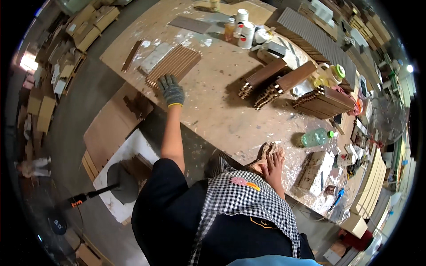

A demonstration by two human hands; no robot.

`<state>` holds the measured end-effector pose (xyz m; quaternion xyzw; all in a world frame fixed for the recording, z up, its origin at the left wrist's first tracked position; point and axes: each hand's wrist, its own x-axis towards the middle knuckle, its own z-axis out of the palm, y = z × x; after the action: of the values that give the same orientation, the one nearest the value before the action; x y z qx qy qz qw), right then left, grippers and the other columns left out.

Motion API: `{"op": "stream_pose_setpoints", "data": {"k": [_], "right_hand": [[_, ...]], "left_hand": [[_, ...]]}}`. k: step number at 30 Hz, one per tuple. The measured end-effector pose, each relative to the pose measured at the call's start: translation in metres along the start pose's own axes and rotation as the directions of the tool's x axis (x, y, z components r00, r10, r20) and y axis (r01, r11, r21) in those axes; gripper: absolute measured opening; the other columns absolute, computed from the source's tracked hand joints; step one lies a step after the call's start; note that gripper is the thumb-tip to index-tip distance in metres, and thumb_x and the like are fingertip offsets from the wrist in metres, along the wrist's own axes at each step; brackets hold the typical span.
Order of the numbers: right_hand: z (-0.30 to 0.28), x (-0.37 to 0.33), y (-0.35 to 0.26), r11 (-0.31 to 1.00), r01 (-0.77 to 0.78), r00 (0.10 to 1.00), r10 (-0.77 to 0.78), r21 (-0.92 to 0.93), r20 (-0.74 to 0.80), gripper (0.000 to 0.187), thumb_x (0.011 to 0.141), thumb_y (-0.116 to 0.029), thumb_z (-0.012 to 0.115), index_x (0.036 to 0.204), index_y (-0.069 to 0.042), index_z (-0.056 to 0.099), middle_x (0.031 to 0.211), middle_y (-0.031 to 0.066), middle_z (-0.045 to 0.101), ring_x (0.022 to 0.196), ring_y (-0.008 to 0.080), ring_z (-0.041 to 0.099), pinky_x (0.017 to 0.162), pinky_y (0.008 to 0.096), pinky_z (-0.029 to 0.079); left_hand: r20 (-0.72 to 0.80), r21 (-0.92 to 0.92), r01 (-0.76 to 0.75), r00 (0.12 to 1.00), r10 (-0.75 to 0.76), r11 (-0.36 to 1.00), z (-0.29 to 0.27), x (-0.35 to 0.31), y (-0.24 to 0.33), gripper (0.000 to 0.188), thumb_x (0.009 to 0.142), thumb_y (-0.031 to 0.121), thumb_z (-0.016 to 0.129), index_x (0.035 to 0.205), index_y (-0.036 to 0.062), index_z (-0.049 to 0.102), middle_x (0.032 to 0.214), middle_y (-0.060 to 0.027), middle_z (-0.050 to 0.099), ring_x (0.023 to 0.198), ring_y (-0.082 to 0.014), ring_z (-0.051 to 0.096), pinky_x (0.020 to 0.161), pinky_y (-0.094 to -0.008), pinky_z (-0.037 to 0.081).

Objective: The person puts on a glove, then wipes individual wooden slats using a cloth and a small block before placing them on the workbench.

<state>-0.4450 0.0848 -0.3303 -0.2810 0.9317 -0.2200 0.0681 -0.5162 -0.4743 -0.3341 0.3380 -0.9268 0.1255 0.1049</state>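
My left hand (171,91), in a grey knit glove with a yellow cuff, lies with fingers outstretched on the near end of a row of brown grooved slats (177,62). The slats sit side by side on the big worktable (213,115). Bare, my right hand (274,169) rests at the table's near edge over a crumpled brownish cloth (267,153). Its fingers look spread on top of the cloth; part of the cloth is hidden beneath them. A single dark strip (132,56) lies left of the slats.
Bundles of brown slats (262,79) stand right of centre, with another stack (323,103) beyond. A green bottle (316,137) lies near my right hand, beside a stained white block (316,170). White cans (246,35) stand at the back. A round dark disc (122,182) is at lower left.
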Motion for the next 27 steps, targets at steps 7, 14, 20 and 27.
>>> {"op": "stream_pose_setpoints", "data": {"k": [7,14,20,27], "right_hand": [[0.018,0.024,-0.012,0.987,-0.104,0.994,0.100,-0.125,-0.038,0.079,0.081,-0.052,0.074,0.139,-0.006,0.046,0.155,0.0268,0.027,0.146,0.0478,0.019,0.115,0.0621,0.014],[0.028,0.023,-0.005,0.975,-0.204,0.978,0.207,-0.085,0.027,0.085,0.081,-0.052,0.075,0.146,-0.010,0.039,0.158,0.0253,0.023,0.147,0.0471,0.016,0.117,0.0607,0.010],[0.016,0.032,-0.028,0.910,-0.324,0.943,0.333,-0.260,-0.010,0.113,0.075,-0.067,0.073,0.160,-0.021,0.015,0.162,0.0295,0.006,0.148,0.0518,0.005,0.115,0.0652,0.009],[0.020,0.032,-0.018,0.903,-0.396,0.910,0.410,-0.164,0.062,0.115,0.071,-0.068,0.075,0.159,-0.026,0.014,0.160,0.0321,0.008,0.145,0.0566,0.008,0.113,0.0676,0.014]], "left_hand": [[-0.095,0.022,-0.084,0.992,0.086,0.996,0.031,-0.007,-0.030,0.054,0.092,0.017,0.053,0.143,0.0002,0.044,0.147,-0.0194,0.043,0.138,-0.0375,0.038,0.117,-0.0511,0.027],[0.021,-0.065,0.027,0.999,-0.026,0.997,0.006,0.015,-0.024,0.056,0.090,0.026,0.060,0.139,0.0006,0.048,0.137,-0.0196,0.049,0.126,-0.0361,0.046,0.108,-0.0511,0.037],[-0.142,0.096,0.040,0.989,-0.026,0.995,0.024,0.015,-0.026,0.066,0.083,0.033,0.071,0.137,0.0031,0.049,0.130,-0.0197,0.052,0.123,-0.0364,0.048,0.106,-0.0498,0.039],[0.055,-0.063,0.087,0.995,-0.083,0.994,0.003,0.032,-0.028,0.070,0.080,0.043,0.074,0.135,0.0060,0.050,0.130,-0.0200,0.052,0.127,-0.0384,0.046,0.108,-0.0550,0.036]]}}
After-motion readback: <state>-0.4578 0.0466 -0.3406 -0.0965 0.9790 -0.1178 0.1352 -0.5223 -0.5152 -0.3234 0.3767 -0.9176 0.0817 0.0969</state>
